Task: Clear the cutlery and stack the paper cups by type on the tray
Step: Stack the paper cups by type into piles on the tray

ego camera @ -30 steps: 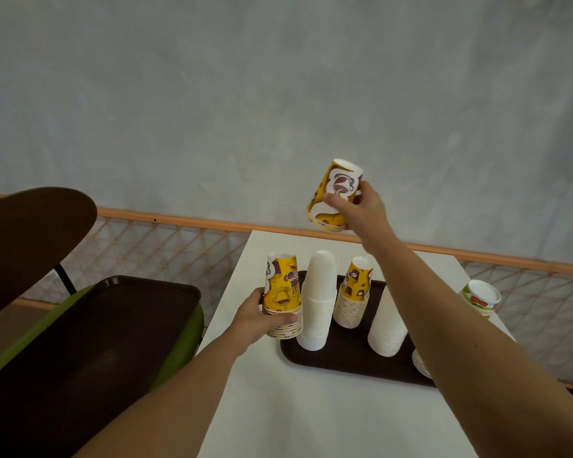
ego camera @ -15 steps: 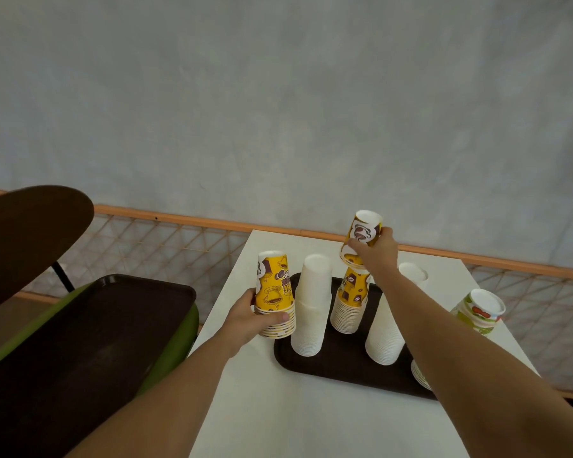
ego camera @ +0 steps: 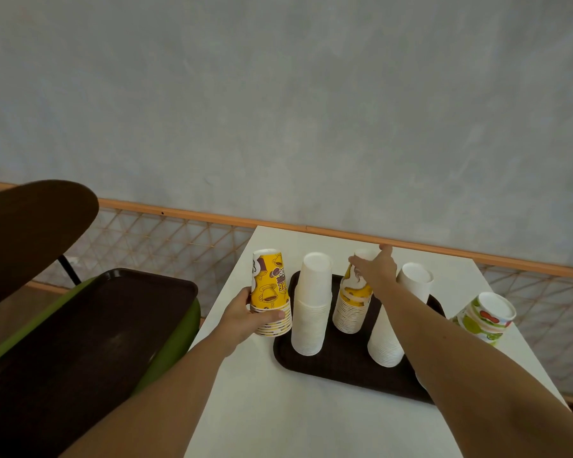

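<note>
Cup stack [ego camera: 271,292] in my left hand [ego camera: 242,317]: bright yellow, printed with brown coffee cups, a white patch on one side, white base on top.
Printed stack [ego camera: 351,309] under my right hand [ego camera: 376,271]: yellow too, with brown and white print.
Left plain stack [ego camera: 311,305]: white all over.
Right plain stack [ego camera: 386,345]: white all over.
Green-and-red cups [ego camera: 485,317]: white, with green and red shapes and pale stripes.
Tray [ego camera: 344,371]: dark brown.
Table [ego camera: 311,424]: white.
Second tray [ego camera: 80,342]: dark brown.
Seat [ego camera: 182,352] under it: olive green.
Chair back [ego camera: 30,233]: dark brown.
Wall [ego camera: 278,110]: pale grey-blue, mottled.
Rail [ego camera: 196,215]: orange.
Lattice [ego camera: 162,242]: pale orange diamonds.
</note>
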### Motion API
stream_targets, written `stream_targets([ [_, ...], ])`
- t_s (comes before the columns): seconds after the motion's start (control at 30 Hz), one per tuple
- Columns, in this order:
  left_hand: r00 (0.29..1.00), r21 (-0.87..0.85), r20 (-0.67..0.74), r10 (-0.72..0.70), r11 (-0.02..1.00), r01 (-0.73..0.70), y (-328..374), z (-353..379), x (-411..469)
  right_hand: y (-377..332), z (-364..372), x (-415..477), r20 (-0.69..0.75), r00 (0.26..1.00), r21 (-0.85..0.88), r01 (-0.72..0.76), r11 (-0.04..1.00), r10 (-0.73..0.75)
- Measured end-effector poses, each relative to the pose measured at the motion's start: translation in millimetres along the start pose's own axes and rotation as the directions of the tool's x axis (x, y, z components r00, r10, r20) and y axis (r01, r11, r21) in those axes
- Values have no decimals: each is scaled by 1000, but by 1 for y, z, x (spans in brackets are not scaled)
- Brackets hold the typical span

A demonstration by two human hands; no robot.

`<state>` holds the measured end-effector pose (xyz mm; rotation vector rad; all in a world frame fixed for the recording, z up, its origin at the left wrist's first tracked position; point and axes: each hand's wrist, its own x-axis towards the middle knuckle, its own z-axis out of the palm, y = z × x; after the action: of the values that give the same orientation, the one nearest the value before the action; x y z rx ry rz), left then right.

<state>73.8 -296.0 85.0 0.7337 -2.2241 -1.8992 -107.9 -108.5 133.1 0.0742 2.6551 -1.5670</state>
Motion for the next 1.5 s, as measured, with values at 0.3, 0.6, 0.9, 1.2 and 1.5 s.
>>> stream_targets([
  [0.3, 1000, -4, 19, -2, 1000, 2, 3, 4, -2, -33, -9, -5, -19, 980, -16, 199, 980, -199],
  [0.6, 1000, -3, 15, 5, 1000, -5, 3, -4, -8, -94, -5, -63, 98, 862, 35, 497, 867, -498],
  [0.9, 1000, -41, 28, 14, 999, -13, 2, -20, -16, -90, 35, -120, 525, 717, -57, 568, 821, -459],
  [1.2, 998, -14, 56, 38, 999, -37, 0, -33, -23, -68, 67, -138, 599, 762, -108, 382, 918, -247],
  [1.5, 986, -26, 159, 54, 998, -51, -2, -44, -26, -69, 77, -140, 523, 830, -2, 227, 974, -193],
])
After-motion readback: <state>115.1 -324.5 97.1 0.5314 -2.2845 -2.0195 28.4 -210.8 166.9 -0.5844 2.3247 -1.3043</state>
